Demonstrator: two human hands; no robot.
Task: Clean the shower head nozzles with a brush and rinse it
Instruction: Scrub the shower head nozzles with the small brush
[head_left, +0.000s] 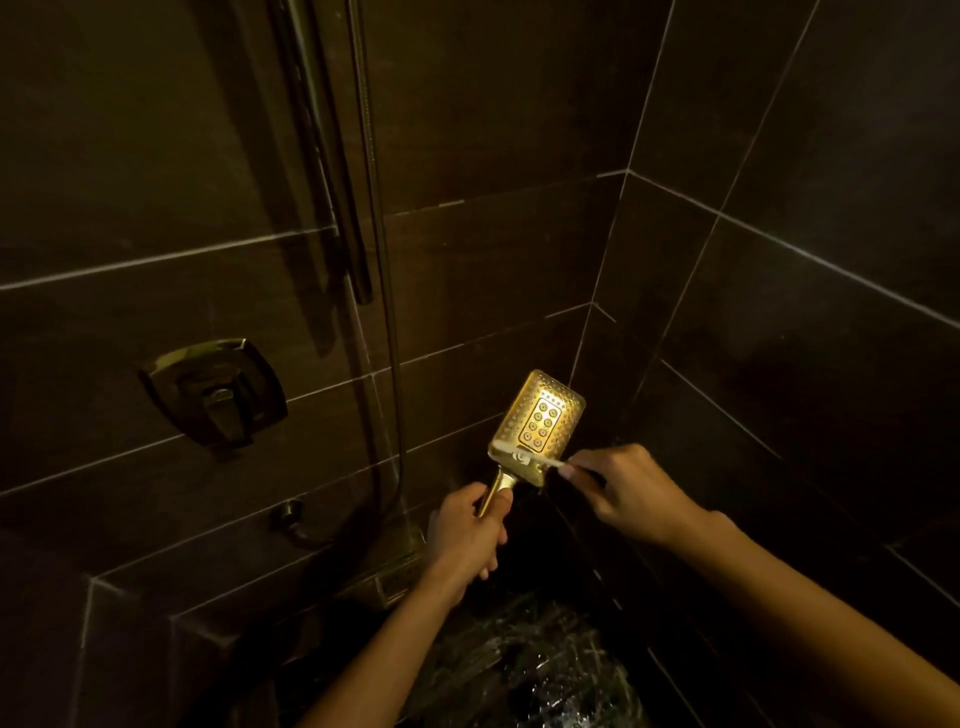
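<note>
Gripping the gold shower head (540, 421) by its handle (497, 491): left hand (470, 535), fingers (496, 538) curled round the stem, thumb on top. Head sits mid-air in the tiled corner, nozzle face tilted up toward the camera, brightly lit. Right hand (631, 491) pinches a white brush (524, 453) at its handle end, fingers (587, 460) bunched on it. Brush lies across the lower edge of the face, just below the central nozzle panel, bristle end at the left side; contact looks likely, can't confirm. Hose (387, 312) hangs down the wall beside the slide bar (337, 182). Mixer valve (215, 392) on the wall, left. Floor (519, 670) below looks wet.
</note>
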